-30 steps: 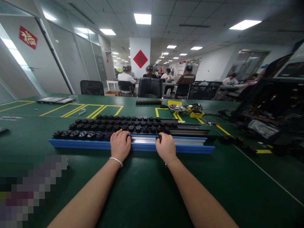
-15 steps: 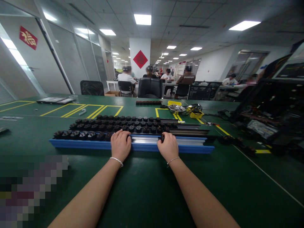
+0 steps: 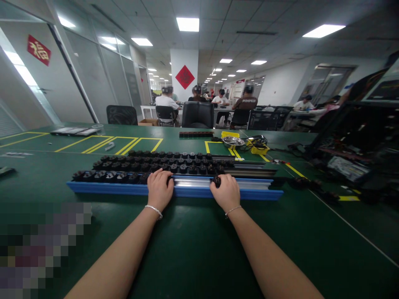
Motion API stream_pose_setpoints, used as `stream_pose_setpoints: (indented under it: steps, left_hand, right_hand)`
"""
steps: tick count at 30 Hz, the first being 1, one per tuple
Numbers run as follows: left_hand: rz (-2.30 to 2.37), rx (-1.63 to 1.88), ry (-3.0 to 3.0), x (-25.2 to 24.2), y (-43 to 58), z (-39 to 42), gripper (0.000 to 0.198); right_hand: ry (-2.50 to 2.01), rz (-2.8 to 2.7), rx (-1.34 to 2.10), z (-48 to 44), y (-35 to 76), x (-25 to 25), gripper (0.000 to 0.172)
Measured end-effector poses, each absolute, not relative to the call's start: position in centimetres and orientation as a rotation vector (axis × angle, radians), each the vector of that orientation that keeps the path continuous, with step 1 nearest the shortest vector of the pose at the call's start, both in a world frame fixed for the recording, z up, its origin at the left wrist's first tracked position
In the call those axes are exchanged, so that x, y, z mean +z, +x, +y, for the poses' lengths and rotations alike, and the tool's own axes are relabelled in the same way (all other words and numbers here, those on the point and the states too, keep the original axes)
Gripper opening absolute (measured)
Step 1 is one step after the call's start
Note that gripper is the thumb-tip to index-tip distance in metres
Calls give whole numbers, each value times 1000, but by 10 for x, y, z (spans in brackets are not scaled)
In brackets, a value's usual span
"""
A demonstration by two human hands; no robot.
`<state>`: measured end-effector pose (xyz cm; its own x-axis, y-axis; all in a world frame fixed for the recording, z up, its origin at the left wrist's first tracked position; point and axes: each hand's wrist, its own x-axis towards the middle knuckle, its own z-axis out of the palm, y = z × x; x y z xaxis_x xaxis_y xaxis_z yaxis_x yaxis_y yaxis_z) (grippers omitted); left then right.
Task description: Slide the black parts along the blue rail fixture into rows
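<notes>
A long blue rail (image 3: pixel 109 189) with a bright metal channel (image 3: pixel 193 182) lies across the table in front of me. Black socket modules (image 3: pixel 121 177) fill its left part in a row. My left hand (image 3: pixel 160 189) is closed over the rail where this row ends, its fingers curled round a black module that they mostly hide. Farther right, my right hand (image 3: pixel 227 191) grips a single round-topped black socket module (image 3: pixel 216 181) at the channel. A bare stretch of channel separates the two hands.
Behind the blue rail lie more rails of black modules (image 3: pixel 168 161). Loose black pieces (image 3: pixel 304 182) lie to the right. Farther back are a metal bowl (image 3: pixel 233 142), a yellow tray (image 3: pixel 230 134) and cables (image 3: pixel 258 142). Electronics equipment (image 3: pixel 346 166) stands at right. People sit beyond the table.
My right hand has slid slightly right along the rail with the black socket module. My left hand stays at the row's end. The view has shifted a little.
</notes>
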<state>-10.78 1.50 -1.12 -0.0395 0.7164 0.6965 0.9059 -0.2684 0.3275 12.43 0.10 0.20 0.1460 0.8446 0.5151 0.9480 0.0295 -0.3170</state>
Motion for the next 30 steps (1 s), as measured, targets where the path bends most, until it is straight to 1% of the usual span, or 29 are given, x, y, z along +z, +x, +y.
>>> stream_pose_setpoints:
  steps: [7, 14, 19, 30]
  left_hand:
    - [-1712, -1204, -2017, -13, -110, 17, 19]
    - [-1709, -1178, -2020, -13, -110, 17, 20]
    - [-1713, -1188, -2013, -14, -109, 17, 20]
    - [-1715, -1163, -2026, -15, -111, 18, 21]
  right_hand:
    - [-1820, -1664, -262, 5, 138, -2, 25]
    - [-1788, -1660, -242, 3, 138, -4, 23]
    - [-1741, -1635, -227, 2, 138, -5, 32]
    - [-1766, -1556, -225, 3, 143, -5, 28]
